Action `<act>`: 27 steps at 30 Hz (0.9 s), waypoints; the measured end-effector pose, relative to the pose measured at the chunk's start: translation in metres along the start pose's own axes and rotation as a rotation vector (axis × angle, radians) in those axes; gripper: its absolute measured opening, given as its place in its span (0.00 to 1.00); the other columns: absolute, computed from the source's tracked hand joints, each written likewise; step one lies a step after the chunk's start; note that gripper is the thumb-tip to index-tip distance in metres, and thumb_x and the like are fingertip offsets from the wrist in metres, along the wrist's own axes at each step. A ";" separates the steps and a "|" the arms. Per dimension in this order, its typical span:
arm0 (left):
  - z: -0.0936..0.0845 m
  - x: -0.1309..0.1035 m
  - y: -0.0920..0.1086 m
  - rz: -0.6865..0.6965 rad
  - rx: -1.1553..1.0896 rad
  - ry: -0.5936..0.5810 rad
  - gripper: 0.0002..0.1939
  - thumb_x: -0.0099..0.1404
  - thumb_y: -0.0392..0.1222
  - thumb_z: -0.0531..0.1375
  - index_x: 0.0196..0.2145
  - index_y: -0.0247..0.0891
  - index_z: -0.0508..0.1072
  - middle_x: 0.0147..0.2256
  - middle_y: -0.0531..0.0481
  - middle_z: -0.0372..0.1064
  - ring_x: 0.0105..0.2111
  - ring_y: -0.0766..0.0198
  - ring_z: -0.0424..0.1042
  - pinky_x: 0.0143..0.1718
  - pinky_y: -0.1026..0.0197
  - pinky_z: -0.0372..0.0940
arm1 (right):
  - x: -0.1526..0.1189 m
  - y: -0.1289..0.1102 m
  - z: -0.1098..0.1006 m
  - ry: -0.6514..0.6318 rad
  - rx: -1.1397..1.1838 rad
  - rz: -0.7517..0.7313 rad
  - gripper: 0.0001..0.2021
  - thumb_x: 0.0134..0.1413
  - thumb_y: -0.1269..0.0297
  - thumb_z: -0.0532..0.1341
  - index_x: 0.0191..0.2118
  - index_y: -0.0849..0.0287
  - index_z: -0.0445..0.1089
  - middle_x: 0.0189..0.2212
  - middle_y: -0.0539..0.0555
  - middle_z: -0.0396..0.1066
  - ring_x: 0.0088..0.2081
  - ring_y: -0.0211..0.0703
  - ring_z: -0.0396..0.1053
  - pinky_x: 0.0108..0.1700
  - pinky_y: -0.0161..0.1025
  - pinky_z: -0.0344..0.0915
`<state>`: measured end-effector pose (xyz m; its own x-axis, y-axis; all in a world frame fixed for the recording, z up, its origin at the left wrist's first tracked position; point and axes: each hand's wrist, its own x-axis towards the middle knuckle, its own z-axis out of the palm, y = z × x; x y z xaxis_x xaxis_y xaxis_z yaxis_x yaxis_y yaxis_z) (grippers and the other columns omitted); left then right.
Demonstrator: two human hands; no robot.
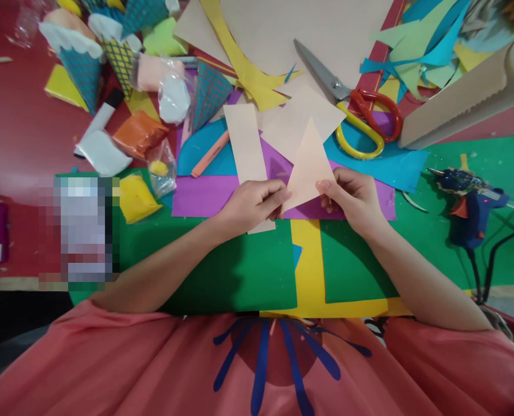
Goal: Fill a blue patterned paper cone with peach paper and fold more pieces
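A pale peach paper triangle [309, 164], its tip pointing away from me, is held between both hands above the purple sheet [205, 196]. My left hand [257, 205] pinches its lower left corner between thumb and fingers. On the right edge, near the bottom, my right hand [352, 196] grips it with thumb on top and fingers curled beneath. A pale paper strip [246, 138] lies partly under my left hand. Just beyond the triangle is a larger pale paper piece [300, 118]. Scissors with red and yellow handles [337, 86] lie past it, blades apart.
A blue glue gun [471, 214] rests at the right on a green sheet [430, 254]. Patterned paper cones [81, 69], clay packets [140, 133] and a marker [103, 118] lie at the left. A pale paper roll [469, 92] and colored scraps [417, 52] are at the upper right.
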<state>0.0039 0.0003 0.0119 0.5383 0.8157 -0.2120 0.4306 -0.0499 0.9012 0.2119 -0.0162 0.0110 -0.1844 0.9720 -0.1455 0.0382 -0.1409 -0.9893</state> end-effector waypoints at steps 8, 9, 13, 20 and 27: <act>0.000 -0.002 -0.001 -0.020 0.041 -0.004 0.23 0.70 0.54 0.48 0.21 0.38 0.60 0.17 0.56 0.66 0.19 0.72 0.68 0.25 0.69 0.60 | 0.000 -0.001 0.000 0.010 -0.017 -0.006 0.21 0.50 0.48 0.67 0.20 0.59 0.63 0.15 0.45 0.64 0.17 0.27 0.60 0.19 0.28 0.54; 0.000 -0.002 -0.001 -0.012 0.048 0.000 0.24 0.70 0.54 0.47 0.21 0.38 0.60 0.17 0.56 0.65 0.19 0.72 0.68 0.25 0.69 0.60 | 0.000 -0.001 0.000 0.010 -0.015 -0.005 0.22 0.49 0.48 0.67 0.20 0.59 0.63 0.15 0.45 0.64 0.17 0.27 0.60 0.18 0.28 0.54; 0.001 -0.003 -0.002 0.016 0.026 -0.008 0.22 0.69 0.52 0.48 0.22 0.37 0.62 0.19 0.55 0.68 0.21 0.71 0.69 0.26 0.69 0.61 | 0.000 0.000 -0.001 0.043 0.006 0.011 0.22 0.49 0.46 0.67 0.21 0.59 0.63 0.15 0.44 0.64 0.16 0.27 0.60 0.18 0.29 0.55; 0.000 -0.001 -0.002 -0.023 -0.014 -0.021 0.20 0.68 0.52 0.49 0.23 0.38 0.61 0.20 0.55 0.67 0.20 0.71 0.68 0.26 0.68 0.61 | 0.001 0.000 0.000 0.088 0.025 0.012 0.20 0.49 0.49 0.67 0.21 0.59 0.64 0.15 0.44 0.65 0.16 0.27 0.60 0.18 0.29 0.56; 0.000 -0.002 0.000 -0.030 0.011 -0.024 0.21 0.70 0.52 0.48 0.23 0.38 0.60 0.17 0.57 0.63 0.19 0.72 0.65 0.25 0.69 0.59 | 0.001 0.001 0.000 0.093 0.021 0.005 0.19 0.50 0.52 0.67 0.20 0.59 0.65 0.14 0.44 0.65 0.16 0.27 0.60 0.18 0.29 0.56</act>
<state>0.0026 -0.0014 0.0120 0.5423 0.8028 -0.2479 0.4549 -0.0325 0.8899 0.2116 -0.0157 0.0104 -0.0919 0.9844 -0.1499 0.0180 -0.1489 -0.9887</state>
